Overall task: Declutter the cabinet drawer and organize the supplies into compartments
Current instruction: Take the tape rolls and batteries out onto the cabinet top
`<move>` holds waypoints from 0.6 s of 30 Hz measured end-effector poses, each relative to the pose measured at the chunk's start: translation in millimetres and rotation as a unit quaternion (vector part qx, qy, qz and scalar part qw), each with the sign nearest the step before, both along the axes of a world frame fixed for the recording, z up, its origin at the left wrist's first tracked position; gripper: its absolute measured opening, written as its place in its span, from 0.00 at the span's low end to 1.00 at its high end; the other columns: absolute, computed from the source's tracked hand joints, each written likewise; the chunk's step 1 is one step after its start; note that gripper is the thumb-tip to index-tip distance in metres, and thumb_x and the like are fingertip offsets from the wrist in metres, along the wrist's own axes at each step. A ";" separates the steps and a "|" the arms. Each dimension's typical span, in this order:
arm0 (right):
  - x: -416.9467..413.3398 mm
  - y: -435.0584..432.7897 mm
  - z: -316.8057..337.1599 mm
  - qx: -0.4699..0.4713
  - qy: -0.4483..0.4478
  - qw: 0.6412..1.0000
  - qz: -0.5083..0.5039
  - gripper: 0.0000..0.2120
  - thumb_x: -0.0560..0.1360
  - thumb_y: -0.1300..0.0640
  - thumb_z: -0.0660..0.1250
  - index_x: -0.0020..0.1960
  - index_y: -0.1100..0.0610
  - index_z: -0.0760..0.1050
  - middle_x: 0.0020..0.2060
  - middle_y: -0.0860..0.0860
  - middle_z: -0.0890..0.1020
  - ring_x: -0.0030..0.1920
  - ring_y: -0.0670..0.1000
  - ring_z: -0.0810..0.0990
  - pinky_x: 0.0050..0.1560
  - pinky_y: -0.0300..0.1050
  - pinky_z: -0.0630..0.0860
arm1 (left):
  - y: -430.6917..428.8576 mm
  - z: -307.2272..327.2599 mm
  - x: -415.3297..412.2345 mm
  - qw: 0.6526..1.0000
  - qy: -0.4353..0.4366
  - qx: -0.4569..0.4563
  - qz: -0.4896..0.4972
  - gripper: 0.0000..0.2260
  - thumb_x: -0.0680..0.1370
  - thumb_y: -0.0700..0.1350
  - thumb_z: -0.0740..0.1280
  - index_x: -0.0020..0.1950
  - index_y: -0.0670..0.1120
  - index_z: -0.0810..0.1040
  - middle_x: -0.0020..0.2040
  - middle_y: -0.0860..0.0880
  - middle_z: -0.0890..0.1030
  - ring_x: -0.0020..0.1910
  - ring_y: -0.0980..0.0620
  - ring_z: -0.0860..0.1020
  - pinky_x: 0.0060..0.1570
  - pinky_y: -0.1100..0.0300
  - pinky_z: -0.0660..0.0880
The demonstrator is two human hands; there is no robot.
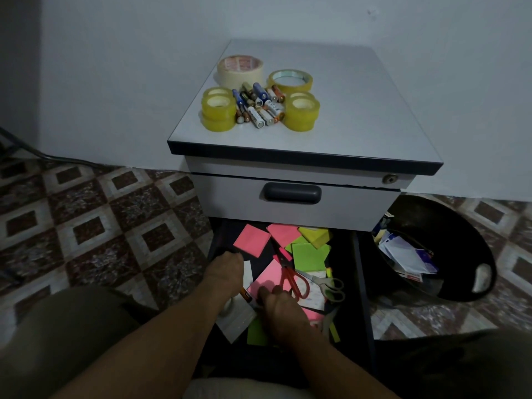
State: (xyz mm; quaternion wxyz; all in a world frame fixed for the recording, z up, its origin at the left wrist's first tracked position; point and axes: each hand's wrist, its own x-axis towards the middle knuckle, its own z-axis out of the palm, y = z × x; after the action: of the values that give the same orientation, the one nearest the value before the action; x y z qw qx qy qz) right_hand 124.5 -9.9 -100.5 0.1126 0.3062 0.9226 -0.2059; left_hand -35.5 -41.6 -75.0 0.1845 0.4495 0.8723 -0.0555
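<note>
The lower drawer (357,283) of the grey cabinet (302,205) is pulled out and cluttered. Pink sticky pads (252,240), green pads (311,256), a yellow pad (315,236), red-handled scissors (293,279) and grey-handled scissors (328,285) lie in it. My left hand (224,269) reaches down into the drawer's left side with its fingers curled; what it holds is hidden. My right hand (280,306) rests knuckles-up on a pink pad (267,279) near the drawer's front, fingertips hidden. On the cabinet top stand tape rolls (218,109) and a heap of batteries (259,106).
A black waste bin (449,254) with discarded papers stands right of the cabinet. The upper drawer with its dark handle (292,193) is closed. Patterned tile floor (100,223) lies to the left, and a cable runs along the wall. My knees frame the bottom corners.
</note>
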 end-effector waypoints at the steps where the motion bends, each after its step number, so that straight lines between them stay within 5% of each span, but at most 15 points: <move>1: 1.8 0.0 -0.6 0.013 0.002 1.000 0.005 0.22 0.82 0.56 0.57 0.75 0.58 0.60 0.65 0.62 0.71 0.63 0.60 0.73 0.61 0.51 0.71 | -0.3 -3.8 3.0 1.000 0.008 0.001 -0.006 0.15 0.80 0.39 0.62 0.67 0.40 0.71 0.64 0.41 0.77 0.61 0.43 0.79 0.57 0.53 0.76; 5: 5.6 2.6 -6.2 0.023 0.056 0.998 0.006 0.19 0.82 0.57 0.57 0.72 0.57 0.63 0.60 0.58 0.76 0.56 0.56 0.76 0.56 0.47 0.76 | -3.0 -10.9 9.8 1.000 0.018 -0.009 -0.012 0.24 0.81 0.39 0.62 0.75 0.38 0.61 0.68 0.40 0.74 0.65 0.43 0.76 0.59 0.53 0.74; 8: 5.7 8.6 0.6 -0.059 0.119 0.985 -0.108 0.07 0.82 0.58 0.56 0.58 0.56 0.70 0.50 0.56 0.81 0.45 0.53 0.78 0.39 0.42 0.73 | -1.7 -10.7 9.4 1.000 0.004 -0.013 -0.003 0.25 0.79 0.38 0.63 0.75 0.38 0.61 0.68 0.40 0.74 0.65 0.43 0.76 0.60 0.52 0.75; 11: 13.1 17.3 17.1 -0.119 0.194 0.955 -0.188 0.04 0.81 0.58 0.60 0.56 0.56 0.70 0.47 0.52 0.80 0.47 0.53 0.78 0.38 0.41 0.72 | 0.9 -8.9 13.1 0.999 -0.038 -0.020 0.021 0.29 0.78 0.36 0.63 0.77 0.36 0.55 0.70 0.39 0.72 0.67 0.41 0.74 0.62 0.52 0.73; 14: 15.5 25.8 27.9 -0.199 0.201 0.921 -0.269 0.09 0.79 0.58 0.66 0.58 0.56 0.73 0.47 0.46 0.78 0.47 0.48 0.76 0.35 0.24 0.69 | 2.4 -6.1 15.7 0.998 -0.058 -0.011 0.023 0.28 0.78 0.35 0.65 0.76 0.38 0.59 0.69 0.39 0.71 0.67 0.41 0.74 0.62 0.53 0.73; 15: 13.6 28.5 26.1 -0.225 0.196 0.910 -0.288 0.08 0.78 0.59 0.68 0.57 0.55 0.75 0.49 0.46 0.80 0.47 0.48 0.78 0.38 0.24 0.72 | 2.2 -4.8 16.2 0.998 -0.061 -0.004 0.020 0.25 0.77 0.35 0.65 0.74 0.39 0.63 0.68 0.39 0.72 0.66 0.41 0.74 0.61 0.53 0.73; 18: 12.2 33.2 25.1 -0.297 0.204 0.879 -0.312 0.04 0.74 0.60 0.72 0.44 0.53 0.78 0.47 0.54 0.86 0.45 0.55 0.84 0.51 0.58 0.81 | 2.4 4.3 16.2 0.995 -0.090 0.018 0.031 0.16 0.77 0.37 0.65 0.65 0.41 0.71 0.64 0.41 0.76 0.61 0.43 0.77 0.55 0.56 0.75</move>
State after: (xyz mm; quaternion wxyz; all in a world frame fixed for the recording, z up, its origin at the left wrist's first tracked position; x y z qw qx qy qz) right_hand 136.8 23.3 -75.4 -0.0624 0.4815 0.6775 -0.5525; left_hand -19.2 -39.2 -70.6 0.2561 0.4288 0.8663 0.0070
